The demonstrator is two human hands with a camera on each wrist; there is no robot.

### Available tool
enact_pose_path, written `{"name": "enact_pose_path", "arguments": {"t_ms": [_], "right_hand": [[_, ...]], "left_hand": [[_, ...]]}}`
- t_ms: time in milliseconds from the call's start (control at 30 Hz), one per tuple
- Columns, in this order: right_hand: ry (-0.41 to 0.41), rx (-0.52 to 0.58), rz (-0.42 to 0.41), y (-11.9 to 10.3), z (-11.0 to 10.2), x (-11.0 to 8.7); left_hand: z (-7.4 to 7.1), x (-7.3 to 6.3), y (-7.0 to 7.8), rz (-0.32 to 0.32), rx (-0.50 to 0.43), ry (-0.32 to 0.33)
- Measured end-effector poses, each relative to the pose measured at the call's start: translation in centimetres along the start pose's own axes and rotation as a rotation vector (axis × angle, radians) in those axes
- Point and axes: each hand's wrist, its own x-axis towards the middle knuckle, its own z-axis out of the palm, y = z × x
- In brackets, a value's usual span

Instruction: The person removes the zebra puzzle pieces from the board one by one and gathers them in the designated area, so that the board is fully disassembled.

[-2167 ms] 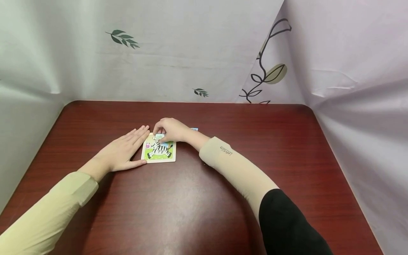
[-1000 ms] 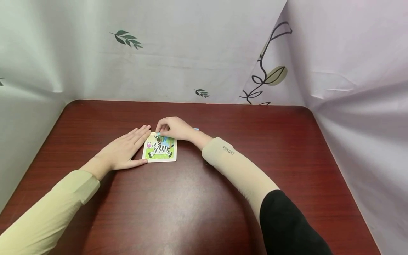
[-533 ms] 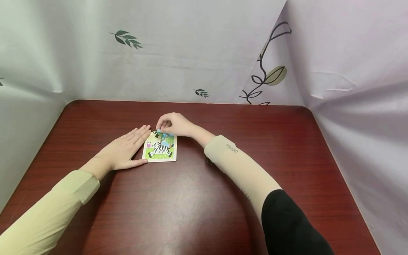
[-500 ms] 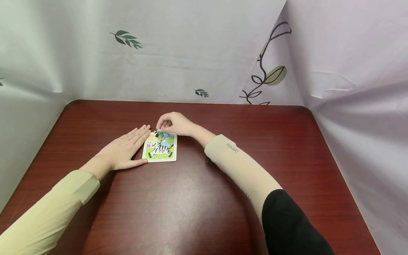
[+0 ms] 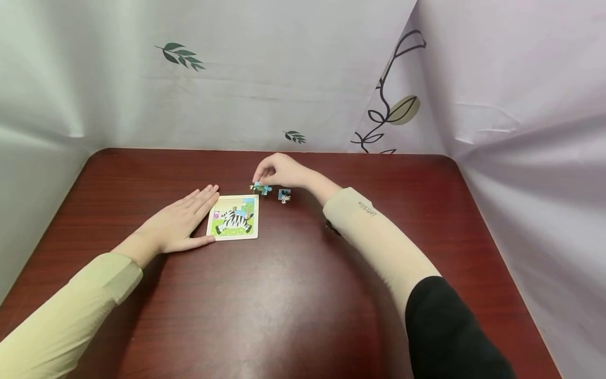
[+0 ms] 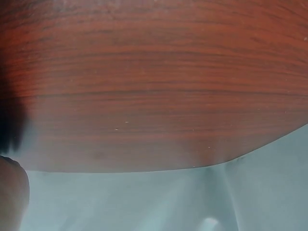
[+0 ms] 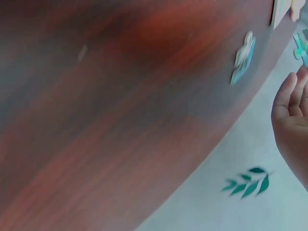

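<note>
In the head view a square zebra jigsaw tray (image 5: 233, 239) lies on the table. My left hand (image 5: 182, 223) is spread flat along its left side, thumb and fingertips at the frame's edge. Just beyond the tray's far right corner, my right hand (image 5: 284, 171) pinches a blue-green jigsaw piece (image 5: 261, 188) between curled fingers and thumb. That piece also shows at the right edge of the right wrist view, by the fingertips. A second jigsaw piece (image 5: 284, 196), blue with black and white, lies loose to the right of the tray. Only a blurred sliver of hand appears in the left wrist view.
The dark red wooden table (image 5: 265, 305) has rounded far corners. White curtain cloth (image 5: 246, 79) with leaf prints hangs behind it and along both sides. The tray corner (image 7: 280, 12) peeks in at the top of the right wrist view.
My right hand has lifted the jigsaw piece off the tray and carried it right and away. The loose piece, earlier covered by the arm, now shows. My left hand stays put.
</note>
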Motion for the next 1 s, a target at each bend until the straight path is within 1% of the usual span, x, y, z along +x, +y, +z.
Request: {"name": "enact_pose_path", "arguments": {"t_ms": [233, 433, 733, 1000], "right_hand": [[-0.033, -0.010, 0.048, 1.2, -2.2, -1.7], [-0.069, -0.033, 0.082, 2.2, -3.5, -3.0], [-0.093, -0.067, 0.142, 3.9, -4.8, -4.8], [-0.113, -0.094, 0.189, 5.1, -5.1, -5.9]], "left_hand": [[-0.1, -0.1, 0.0, 0.002, 0.002, 0.000], [-0.1, -0.1, 0.0, -0.001, 0.002, -0.001], [-0.1, 0.2, 0.1, 0.018, 0.004, 0.014], [-0.2, 0.2, 0.1, 0.017, 0.005, 0.013]]}}
